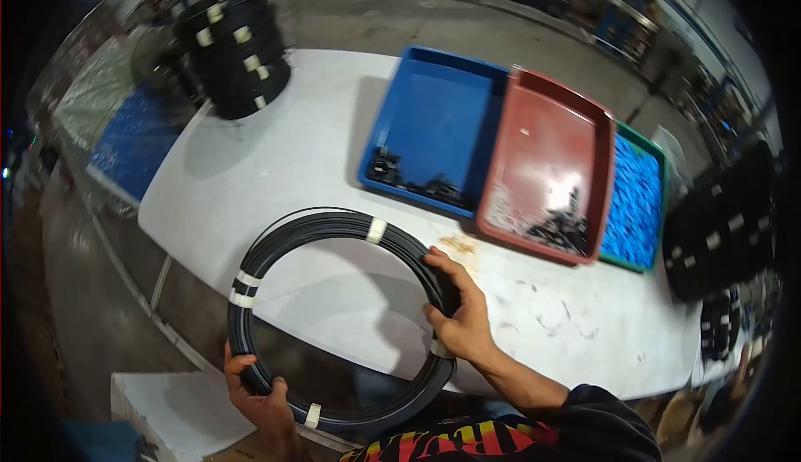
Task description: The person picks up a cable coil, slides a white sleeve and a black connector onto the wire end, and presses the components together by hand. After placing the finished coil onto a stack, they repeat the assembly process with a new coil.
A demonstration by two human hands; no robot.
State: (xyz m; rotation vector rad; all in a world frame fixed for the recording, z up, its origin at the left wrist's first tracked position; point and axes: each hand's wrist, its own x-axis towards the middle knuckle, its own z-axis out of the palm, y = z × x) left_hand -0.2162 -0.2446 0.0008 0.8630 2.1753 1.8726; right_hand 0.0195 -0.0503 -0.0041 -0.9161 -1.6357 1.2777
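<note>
A large coil of black tubing [298,233], bound with pale tape in several places, is held between both hands over the near edge of the white table [309,141]. My left hand [263,399] grips its lower left side, with the thumb on the inner rim and the fingers around the outside. On the right side, my right hand [460,316] is closed round the coil, thumb inside and fingers over the outer edge. One loose strand arcs off the coil's upper left.
A blue tray [442,120] and a red tray [555,145] hold small black parts; a green tray [665,187] holds blue pieces. Stacked black coils stand at the table's back left [238,53] and right [722,228]. A white box [175,412] is lower left.
</note>
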